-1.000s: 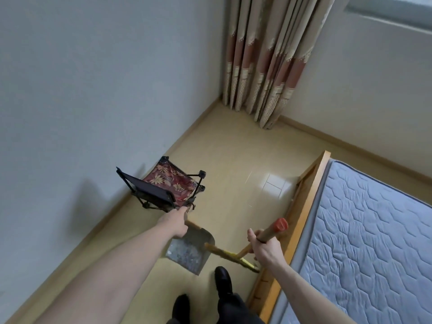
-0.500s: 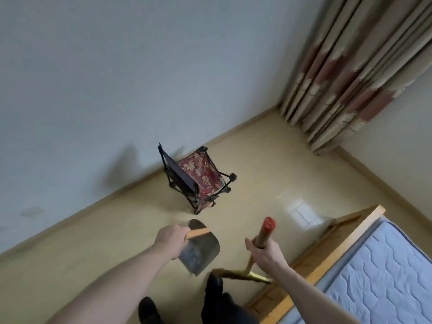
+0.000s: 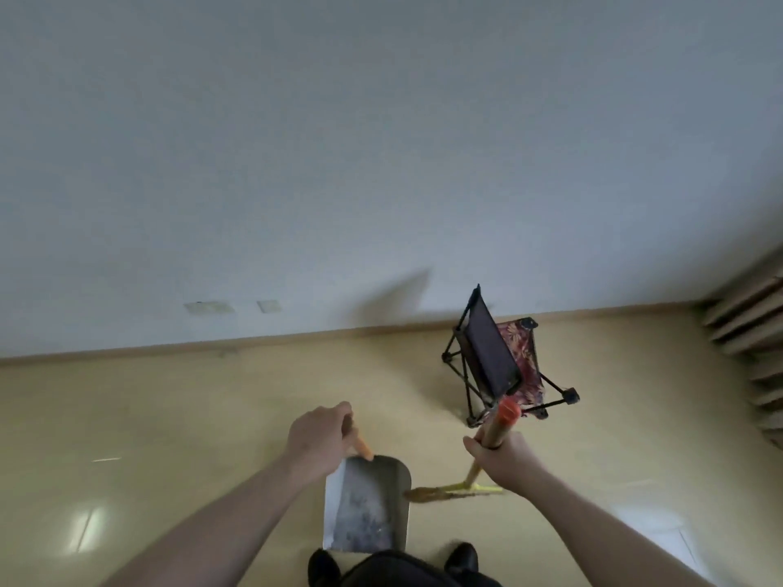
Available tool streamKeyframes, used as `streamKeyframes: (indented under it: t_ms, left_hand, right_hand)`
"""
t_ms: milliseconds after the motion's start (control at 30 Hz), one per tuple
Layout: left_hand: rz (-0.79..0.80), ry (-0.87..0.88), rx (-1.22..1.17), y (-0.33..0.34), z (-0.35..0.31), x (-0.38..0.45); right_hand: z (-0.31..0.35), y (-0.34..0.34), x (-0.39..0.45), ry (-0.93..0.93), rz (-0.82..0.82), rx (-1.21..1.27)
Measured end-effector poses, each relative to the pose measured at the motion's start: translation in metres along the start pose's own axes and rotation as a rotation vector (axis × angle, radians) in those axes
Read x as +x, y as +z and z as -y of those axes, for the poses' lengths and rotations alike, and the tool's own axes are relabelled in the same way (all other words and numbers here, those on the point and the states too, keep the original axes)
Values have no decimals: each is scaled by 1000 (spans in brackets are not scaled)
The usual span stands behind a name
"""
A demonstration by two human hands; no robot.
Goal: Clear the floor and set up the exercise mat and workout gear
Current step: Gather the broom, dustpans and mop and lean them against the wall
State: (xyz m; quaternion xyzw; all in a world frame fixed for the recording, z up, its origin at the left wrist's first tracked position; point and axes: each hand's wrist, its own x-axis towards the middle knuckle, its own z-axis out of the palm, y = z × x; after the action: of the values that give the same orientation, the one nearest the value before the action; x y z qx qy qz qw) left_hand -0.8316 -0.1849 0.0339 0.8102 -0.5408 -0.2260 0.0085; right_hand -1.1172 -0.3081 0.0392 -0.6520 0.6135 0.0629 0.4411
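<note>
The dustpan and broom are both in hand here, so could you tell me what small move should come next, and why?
Probably sweep the broom head toward the dustpan: the left hand grips the pan's handle, the right hand grips the broomstick, and the bristles sit right beside the pan's edge.

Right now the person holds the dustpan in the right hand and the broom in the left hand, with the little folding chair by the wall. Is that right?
Not quite: the hands are swapped. In the head view the left hand grips the dustpan and the right hand grips the broom. The little folding chair does stand by the wall.
</note>
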Motion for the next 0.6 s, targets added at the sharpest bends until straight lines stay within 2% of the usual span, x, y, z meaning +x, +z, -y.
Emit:
streamKeyframes:
  t_ms: [233, 600]
  left_hand:
    - [-88, -201, -79, -48, 139, -35]
    - [-291, -530, -135, -122, 308, -62]
  right_hand:
    - [128, 74, 7, -143, 21, -41]
    - [316, 174, 32, -366, 161, -107]
